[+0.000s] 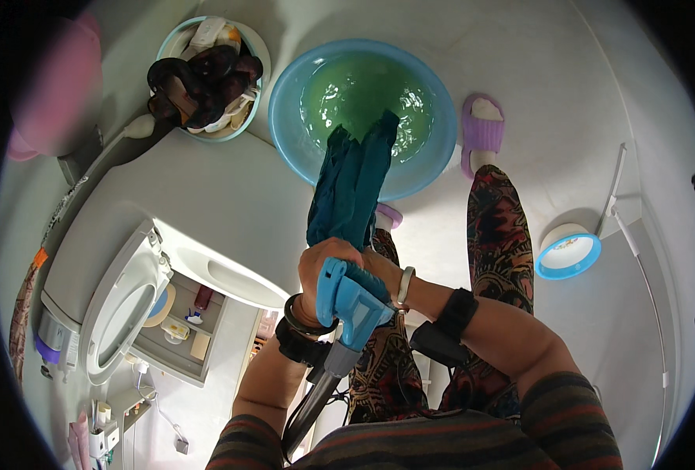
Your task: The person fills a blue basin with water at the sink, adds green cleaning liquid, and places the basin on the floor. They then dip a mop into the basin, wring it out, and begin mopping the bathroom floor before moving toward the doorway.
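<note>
My left hand [318, 264] and my right hand [384, 275] are pressed together around the gathered teal cloth strips [350, 188] of a mop. The strips hang from my fists, and their ends reach over a blue plastic basin [283, 126] holding greenish liquid. I cannot tell whether the tips touch it. Just on my side of the hands is the mop's light-blue plastic head [353, 311], joined to a grey pole [318, 405] that slants down past my left forearm. Both sets of fingers are partly hidden by the cloth and the plastic head.
Left of the basin, a round bin [256, 117] is heaped with dark patterned fabric and pale items. A white toilet [121, 317] has its lid raised. On the right a blue-rimmed container [568, 258] stands near a thin white pole [647, 276]. My purple slipper [484, 126] rests right of the basin.
</note>
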`<action>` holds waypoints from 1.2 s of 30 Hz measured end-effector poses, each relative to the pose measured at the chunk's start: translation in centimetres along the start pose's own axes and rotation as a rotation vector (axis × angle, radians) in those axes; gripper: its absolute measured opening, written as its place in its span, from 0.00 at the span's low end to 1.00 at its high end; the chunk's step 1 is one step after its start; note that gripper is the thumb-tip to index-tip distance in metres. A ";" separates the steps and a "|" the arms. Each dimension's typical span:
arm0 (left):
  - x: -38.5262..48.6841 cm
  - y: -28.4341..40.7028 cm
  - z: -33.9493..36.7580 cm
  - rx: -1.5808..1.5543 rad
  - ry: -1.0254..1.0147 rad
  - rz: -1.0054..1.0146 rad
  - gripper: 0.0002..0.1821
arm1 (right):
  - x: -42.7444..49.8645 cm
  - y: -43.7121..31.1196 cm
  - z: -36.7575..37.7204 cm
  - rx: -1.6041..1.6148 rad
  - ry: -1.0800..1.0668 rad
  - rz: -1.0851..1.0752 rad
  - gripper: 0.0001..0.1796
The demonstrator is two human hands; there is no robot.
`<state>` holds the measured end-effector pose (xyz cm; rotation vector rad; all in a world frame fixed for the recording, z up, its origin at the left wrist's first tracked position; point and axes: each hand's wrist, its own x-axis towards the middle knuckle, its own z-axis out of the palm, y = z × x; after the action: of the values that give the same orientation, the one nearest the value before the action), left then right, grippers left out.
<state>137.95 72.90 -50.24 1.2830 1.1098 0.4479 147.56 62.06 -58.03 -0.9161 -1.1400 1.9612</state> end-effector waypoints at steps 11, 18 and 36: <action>-0.9 -0.2 -0.2 -0.101 0.048 -0.015 0.20 | 0.7 -0.3 -0.4 -0.016 -0.193 0.033 0.31; -3.4 -0.7 -0.8 -0.153 0.070 -0.119 0.40 | 2.1 -3.1 -2.0 1.425 -0.076 1.035 0.49; -3.4 0.0 -0.8 -0.074 0.037 -0.108 0.38 | 1.7 -1.4 -0.1 -0.014 -0.064 0.522 0.28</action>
<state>135.77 70.64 -48.78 1.1477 1.1773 0.4295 147.02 63.99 -57.21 -1.2628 -1.0188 2.4098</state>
